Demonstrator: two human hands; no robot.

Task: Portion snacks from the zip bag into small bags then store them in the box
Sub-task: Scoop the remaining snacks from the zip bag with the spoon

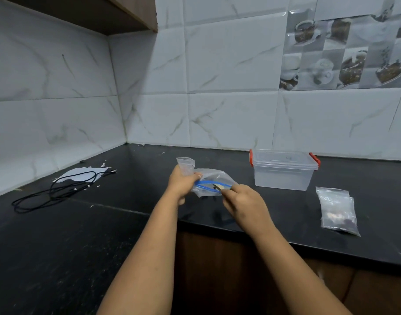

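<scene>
A clear zip bag (214, 178) with a blue zip strip lies open on the black counter, its mouth facing me. My left hand (181, 184) grips the bag's left edge together with a small clear bag (186, 165) that stands up above my fingers. My right hand (242, 201) pinches a small pale snack piece (219, 187) at the zip bag's mouth. A clear plastic box (283, 170) with red side clips and its lid on stands to the right. Two small filled bags (337, 210) lie flat near the counter's front edge at the right.
The black counter (126, 223) runs into a tiled corner at the back left. A coiled black cable (56, 192) and white paper (81, 173) lie at the left. The counter's front edge cuts diagonally below my right arm, with a brown cabinet front beneath.
</scene>
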